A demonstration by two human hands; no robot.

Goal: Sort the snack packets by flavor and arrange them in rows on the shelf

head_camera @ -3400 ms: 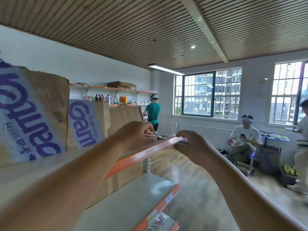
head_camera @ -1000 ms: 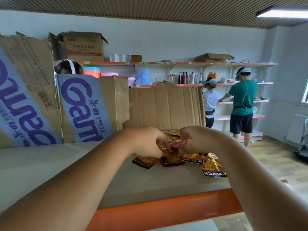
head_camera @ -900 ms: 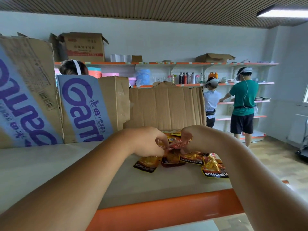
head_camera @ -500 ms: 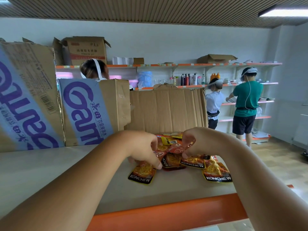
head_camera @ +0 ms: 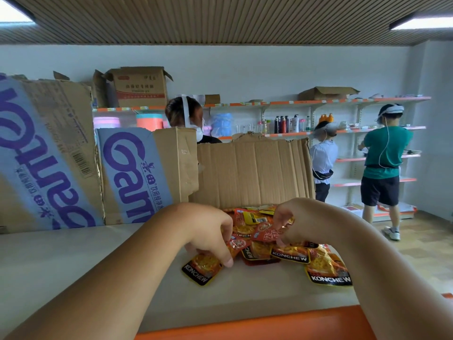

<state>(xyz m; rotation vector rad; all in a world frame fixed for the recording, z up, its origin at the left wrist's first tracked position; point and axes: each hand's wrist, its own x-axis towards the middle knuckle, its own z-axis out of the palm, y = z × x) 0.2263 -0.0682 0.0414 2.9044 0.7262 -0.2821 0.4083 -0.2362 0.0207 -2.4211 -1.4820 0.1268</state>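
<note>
The shelf's [head_camera: 73, 266] orange front edge runs nearest the camera, with the pile [head_camera: 259, 249] of snack packets behind it on the pale board. Black bands on the packets at the front of the pile read "KONCHEW".

The left hand [head_camera: 208, 231] covers the pile's left side. Its fingers curl down and one fingertip rests on a yellow packet [head_camera: 201, 268] that lies just clear of the pile, towards the orange edge. Whether the hand pinches that packet or only presses it I cannot tell. The right hand [head_camera: 301, 222] is over the pile's right side and pinches a red packet [head_camera: 267, 234] above the middle.

Since a second ago, the yellow packet has slid out of the pile to the left and nearer the edge.

A plain cardboard sheet [head_camera: 252, 170] stands directly behind the pile. To the pile's left, two cartons [head_camera: 137, 173] carry purple "Ganten" lettering and Chinese characters. A person's head [head_camera: 183, 114] shows beyond the pile, above the cardboard. Far beyond the pile's right side, a person in a green shirt [head_camera: 384, 153] faces wall shelves that hold bottles [head_camera: 284, 123].
</note>
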